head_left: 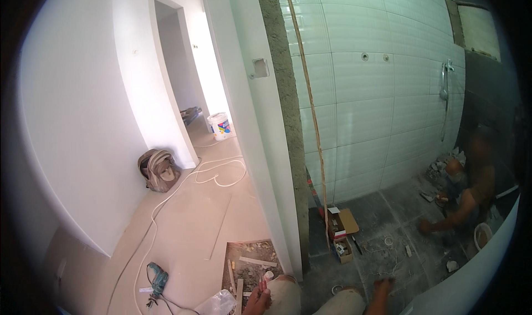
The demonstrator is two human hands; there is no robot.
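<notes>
My left hand [257,302] is at the lower middle beside my knee, its fingers closed round a small reddish thing [262,284] that I cannot make out. Just past the fingertips shows a small white round piece [269,275]. Over the dark tiled floor, to the right of my other knee, is my right hand [383,286]. Its fingers point right and are too dark to read. Thin pale wire or string [388,270] lies on the tiles beyond it. A white ring [337,289] sits by my knee.
A person [471,198] crouches at the right near a trowel [426,197], rubble and a bucket [482,235]. Open cardboard boxes [342,248] and a leaning wooden pole [313,115] stand by the wall. Left are a corded power tool [158,279], a backpack [159,171] and a rough floor opening [252,259].
</notes>
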